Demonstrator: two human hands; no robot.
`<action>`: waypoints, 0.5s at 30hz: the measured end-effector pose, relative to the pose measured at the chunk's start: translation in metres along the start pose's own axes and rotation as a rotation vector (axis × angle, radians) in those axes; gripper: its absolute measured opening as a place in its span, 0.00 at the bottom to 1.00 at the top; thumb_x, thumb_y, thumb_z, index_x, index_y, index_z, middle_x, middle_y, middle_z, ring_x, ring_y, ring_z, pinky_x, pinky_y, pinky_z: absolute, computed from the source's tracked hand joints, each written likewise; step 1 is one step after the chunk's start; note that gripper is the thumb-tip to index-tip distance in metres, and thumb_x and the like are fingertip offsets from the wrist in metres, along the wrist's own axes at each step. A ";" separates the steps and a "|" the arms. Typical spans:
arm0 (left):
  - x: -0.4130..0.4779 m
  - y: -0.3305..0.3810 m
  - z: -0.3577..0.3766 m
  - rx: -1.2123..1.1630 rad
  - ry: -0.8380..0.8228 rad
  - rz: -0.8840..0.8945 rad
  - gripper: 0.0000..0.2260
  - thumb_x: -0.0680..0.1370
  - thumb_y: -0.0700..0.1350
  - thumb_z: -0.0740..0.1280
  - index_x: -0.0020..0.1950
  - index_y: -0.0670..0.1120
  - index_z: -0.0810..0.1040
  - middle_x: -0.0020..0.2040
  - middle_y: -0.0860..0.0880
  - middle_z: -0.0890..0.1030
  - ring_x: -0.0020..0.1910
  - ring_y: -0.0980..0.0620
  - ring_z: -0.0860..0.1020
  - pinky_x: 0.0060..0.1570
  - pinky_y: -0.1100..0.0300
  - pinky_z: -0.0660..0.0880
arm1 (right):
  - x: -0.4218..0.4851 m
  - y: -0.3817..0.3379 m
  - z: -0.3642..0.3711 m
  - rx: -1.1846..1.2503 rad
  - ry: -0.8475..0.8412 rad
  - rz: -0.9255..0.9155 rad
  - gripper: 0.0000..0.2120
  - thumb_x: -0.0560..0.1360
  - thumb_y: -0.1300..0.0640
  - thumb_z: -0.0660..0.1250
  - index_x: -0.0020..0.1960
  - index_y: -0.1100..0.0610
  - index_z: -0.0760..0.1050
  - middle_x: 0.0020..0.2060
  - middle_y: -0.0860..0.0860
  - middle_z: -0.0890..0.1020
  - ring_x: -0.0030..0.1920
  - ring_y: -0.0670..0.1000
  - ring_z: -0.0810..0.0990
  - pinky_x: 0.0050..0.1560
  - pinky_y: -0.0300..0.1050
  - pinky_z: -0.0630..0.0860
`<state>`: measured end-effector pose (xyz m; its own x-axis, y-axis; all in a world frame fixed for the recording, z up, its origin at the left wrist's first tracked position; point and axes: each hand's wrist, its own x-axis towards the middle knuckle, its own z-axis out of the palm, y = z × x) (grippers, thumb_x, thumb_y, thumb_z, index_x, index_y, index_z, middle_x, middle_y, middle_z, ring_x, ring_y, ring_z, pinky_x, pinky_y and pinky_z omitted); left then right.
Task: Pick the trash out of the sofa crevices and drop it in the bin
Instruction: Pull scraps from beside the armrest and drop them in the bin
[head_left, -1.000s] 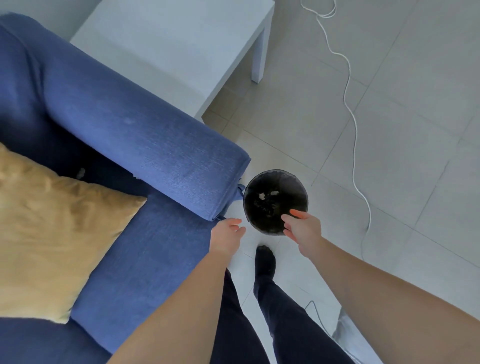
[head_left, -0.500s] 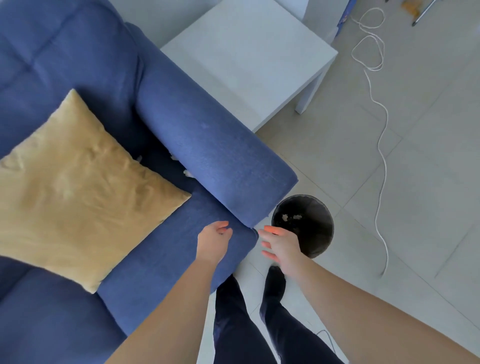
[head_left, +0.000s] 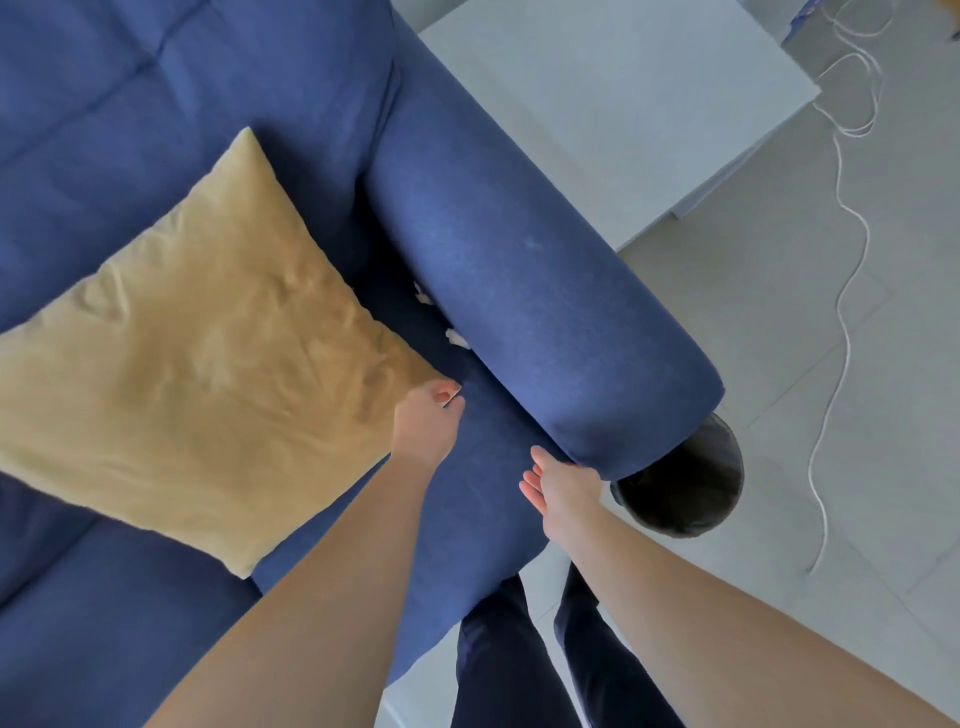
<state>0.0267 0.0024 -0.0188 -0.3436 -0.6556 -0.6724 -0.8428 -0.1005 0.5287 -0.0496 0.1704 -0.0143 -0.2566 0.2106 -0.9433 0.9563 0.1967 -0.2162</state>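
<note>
Small white scraps of trash (head_left: 457, 338) show in the crevice between the blue sofa's armrest (head_left: 524, 312) and the seat cushion (head_left: 483, 499); a second scrap (head_left: 422, 293) sits farther back. My left hand (head_left: 428, 423) hovers over the seat at the yellow pillow's corner, fingers loosely curled, holding nothing that I can see. My right hand (head_left: 558, 486) is open, fingers spread, just below the armrest's front end. The black round bin (head_left: 685, 488) stands on the floor, half hidden under the armrest.
A yellow pillow (head_left: 208, 343) covers much of the seat to the left. A white side table (head_left: 618, 104) stands beyond the armrest. A white cable (head_left: 841, 332) snakes across the tiled floor at right. My legs in dark trousers stand at the sofa's front edge.
Both hands have moved from the bin toward the sofa seat; the left one reached farther in toward the crevice. My view swung left, so the bin is now partly hidden by the armrest.
</note>
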 end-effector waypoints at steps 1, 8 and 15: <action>0.010 0.002 -0.004 0.003 -0.006 0.006 0.17 0.84 0.46 0.67 0.73 0.46 0.79 0.67 0.47 0.83 0.64 0.46 0.81 0.60 0.58 0.77 | 0.000 0.000 0.013 -0.001 -0.010 -0.036 0.20 0.75 0.58 0.80 0.64 0.63 0.81 0.47 0.55 0.86 0.43 0.49 0.87 0.51 0.45 0.87; 0.090 0.024 -0.025 0.062 0.014 0.116 0.20 0.84 0.44 0.68 0.75 0.44 0.77 0.71 0.45 0.81 0.70 0.47 0.78 0.70 0.57 0.72 | 0.014 -0.024 0.114 -0.003 -0.140 -0.088 0.28 0.74 0.57 0.81 0.72 0.59 0.77 0.54 0.55 0.86 0.53 0.51 0.88 0.53 0.49 0.87; 0.187 0.030 -0.038 0.127 0.078 0.066 0.16 0.81 0.39 0.69 0.68 0.42 0.81 0.62 0.40 0.84 0.63 0.41 0.81 0.58 0.57 0.74 | 0.039 -0.039 0.195 0.050 -0.148 -0.072 0.33 0.76 0.58 0.80 0.77 0.56 0.73 0.45 0.53 0.85 0.40 0.46 0.86 0.62 0.50 0.84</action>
<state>-0.0469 -0.1517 -0.1093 -0.3707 -0.7141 -0.5938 -0.8669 0.0367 0.4971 -0.0696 -0.0157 -0.0916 -0.3049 0.0538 -0.9509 0.9429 0.1573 -0.2934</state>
